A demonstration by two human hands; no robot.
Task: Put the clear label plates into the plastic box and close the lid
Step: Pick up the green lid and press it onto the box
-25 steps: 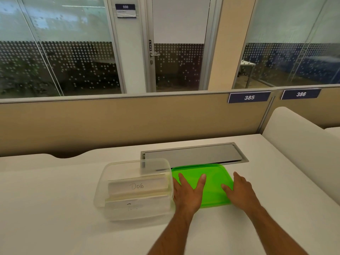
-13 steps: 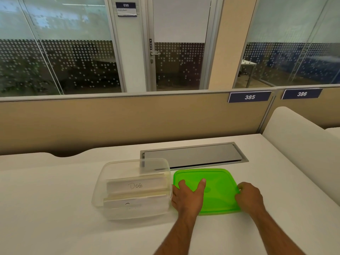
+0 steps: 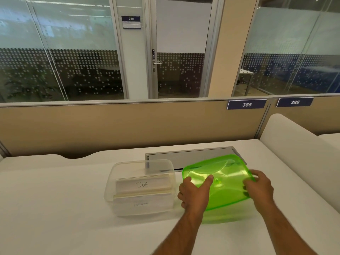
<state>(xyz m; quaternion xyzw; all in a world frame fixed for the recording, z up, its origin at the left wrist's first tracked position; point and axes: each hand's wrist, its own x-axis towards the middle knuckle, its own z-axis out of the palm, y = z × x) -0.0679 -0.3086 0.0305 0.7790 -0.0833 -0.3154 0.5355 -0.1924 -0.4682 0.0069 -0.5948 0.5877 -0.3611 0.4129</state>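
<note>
Plain white surface in an office cubicle. Nearest the camera, both hands grip the green lid, lifted and tilted: left hand on its left edge, right hand on its right. The plastic box sits just left of the lid, open, clear label plates already inside, long axis running left-right. Left hand's closer, so the lid probably just needs to go leftward. Beyond the lid there's a grey cable hatch, then a tan partition.
</note>
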